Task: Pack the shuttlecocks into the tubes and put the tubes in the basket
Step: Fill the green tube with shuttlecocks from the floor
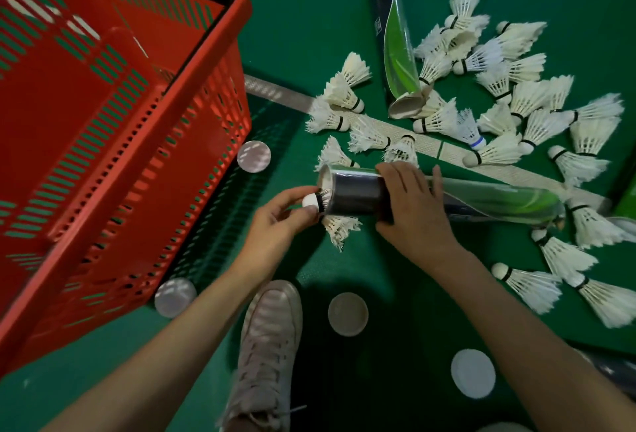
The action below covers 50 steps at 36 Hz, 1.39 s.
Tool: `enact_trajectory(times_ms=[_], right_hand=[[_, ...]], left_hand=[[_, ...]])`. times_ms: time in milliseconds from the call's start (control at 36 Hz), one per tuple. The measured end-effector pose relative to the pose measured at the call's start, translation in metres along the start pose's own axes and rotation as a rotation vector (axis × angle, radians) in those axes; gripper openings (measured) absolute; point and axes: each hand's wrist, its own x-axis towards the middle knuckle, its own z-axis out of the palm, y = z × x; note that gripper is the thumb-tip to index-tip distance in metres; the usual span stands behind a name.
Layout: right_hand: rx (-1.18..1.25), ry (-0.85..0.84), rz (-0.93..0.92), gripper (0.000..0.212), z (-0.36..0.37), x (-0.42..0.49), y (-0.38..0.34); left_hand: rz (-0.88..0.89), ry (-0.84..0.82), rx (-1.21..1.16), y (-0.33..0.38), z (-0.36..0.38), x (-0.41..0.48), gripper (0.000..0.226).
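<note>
The right hand [411, 206] is gripping a long cardboard tube with a dark and green glossy wrap [447, 195], fingers curled over its top and thumb underneath, holding it roughly level just above the green court floor [309, 18]. The tube's open mouth is pointing toward the left hand [278, 221], which is pinching the white cork head of a feathered shuttlecock [315, 202] between thumb and fingertips; the feathers are already sitting inside the mouth, the cork still outside. Another white shuttlecock [339, 226] is lying just beneath the tube's mouth, touching or nearly touching the left fingers.

A second tube of the same dark and green kind [395, 39] is lying on the floor farther away, its open end facing the loose pile of white shuttlecocks [516, 101] scattered to the right and across a pale court line [275, 90]. A red plastic slotted basket [120, 121] is standing to the left, well apart from both tubes. Round white tube caps [347, 314] are lying on the floor near a pale sneaker [268, 345].
</note>
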Motion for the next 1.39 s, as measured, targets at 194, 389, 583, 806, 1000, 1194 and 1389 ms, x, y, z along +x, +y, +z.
enact_trajectory(times_ms=[194,389,583,806,1000,1194,1389], right_hand=[[-0.054,0.086,0.034,0.080,-0.001,-0.009,0.014],[-0.080,0.114,-0.005,0.087,0.012,-0.019,0.021],[-0.085,0.083,-0.044,0.086,0.019,-0.027,0.021],[-0.122,0.056,-0.038,0.091,0.023,-0.033,0.019],[-0.157,0.024,-0.038,0.086,0.036,-0.023,0.003],[-0.222,0.005,-0.135,0.086,0.057,-0.014,-0.025],[-0.201,-0.018,-0.147,0.081,0.059,-0.017,-0.022]], left_hand=[[0.080,0.099,-0.093,0.002,0.009,0.003,0.019],[0.095,0.376,-0.075,0.007,0.003,0.020,0.020],[-0.023,0.385,-0.276,0.003,0.009,0.033,0.015],[-0.135,0.113,0.069,-0.007,0.004,0.032,0.058],[-0.086,0.277,0.667,-0.031,-0.040,0.005,0.024],[0.093,0.289,1.190,-0.068,-0.068,-0.039,0.054],[-0.203,0.386,1.350,-0.099,-0.099,-0.062,0.060]])
